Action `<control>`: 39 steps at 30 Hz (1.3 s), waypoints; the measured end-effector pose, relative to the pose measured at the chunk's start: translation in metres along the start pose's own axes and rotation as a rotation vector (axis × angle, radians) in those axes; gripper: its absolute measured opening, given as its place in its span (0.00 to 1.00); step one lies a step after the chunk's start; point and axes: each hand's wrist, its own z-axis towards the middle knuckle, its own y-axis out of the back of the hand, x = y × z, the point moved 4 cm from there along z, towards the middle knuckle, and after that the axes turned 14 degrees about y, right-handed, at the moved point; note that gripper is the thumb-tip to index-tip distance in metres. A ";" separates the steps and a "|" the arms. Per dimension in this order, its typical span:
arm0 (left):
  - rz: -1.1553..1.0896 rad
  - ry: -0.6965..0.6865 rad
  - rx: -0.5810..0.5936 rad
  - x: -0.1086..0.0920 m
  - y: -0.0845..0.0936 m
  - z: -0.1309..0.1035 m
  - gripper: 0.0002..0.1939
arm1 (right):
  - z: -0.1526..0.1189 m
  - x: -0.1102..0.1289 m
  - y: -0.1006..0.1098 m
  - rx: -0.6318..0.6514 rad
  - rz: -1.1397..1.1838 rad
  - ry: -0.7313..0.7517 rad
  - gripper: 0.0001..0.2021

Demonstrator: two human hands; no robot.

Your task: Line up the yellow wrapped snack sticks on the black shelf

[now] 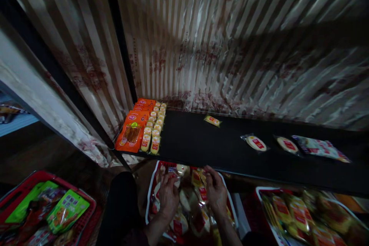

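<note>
A white-rimmed basket (149, 196) full of packaged snacks stands below the front edge of the black shelf (187, 134). Over its left part is my left hand (168, 196), fingers bent among the packets; what they hold, if anything, is too dark to make out. My right hand (215, 190) is over the right part, its fingers curled beside yellow packets (198, 177); whether it grips one is unclear. On the shelf's left end, small yellow packets (155, 144) stand in two rows beside orange packs (132, 132).
A single yellow packet (212, 120), two round white packets (256, 143) and a blue-white bag (319, 148) lie on the shelf. A red basket (90, 203) is at lower left, another snack basket (261, 189) at lower right. A dark post (119, 34) rises at left.
</note>
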 end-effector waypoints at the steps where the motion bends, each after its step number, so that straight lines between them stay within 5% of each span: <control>1: -0.012 -0.004 0.002 -0.001 -0.003 0.003 0.24 | 0.008 -0.001 -0.002 -0.008 0.029 -0.010 0.23; 10: -0.035 -0.019 0.022 -0.031 0.000 0.024 0.20 | 0.061 0.028 0.001 -0.026 0.184 -0.014 0.25; 18: -0.056 -0.089 0.038 -0.001 0.015 0.003 0.21 | 0.008 0.009 0.004 -0.023 0.045 0.041 0.23; 25: 0.074 -0.048 0.118 0.021 0.018 -0.016 0.21 | -0.035 -0.021 0.000 0.196 -0.145 0.099 0.22; 31: 0.146 0.009 0.186 0.030 0.004 -0.019 0.25 | -0.035 -0.023 -0.017 0.268 -0.218 0.215 0.18; 39: 0.146 -0.027 0.230 0.030 0.010 -0.024 0.23 | -0.022 -0.014 -0.025 0.240 -0.328 0.259 0.17</control>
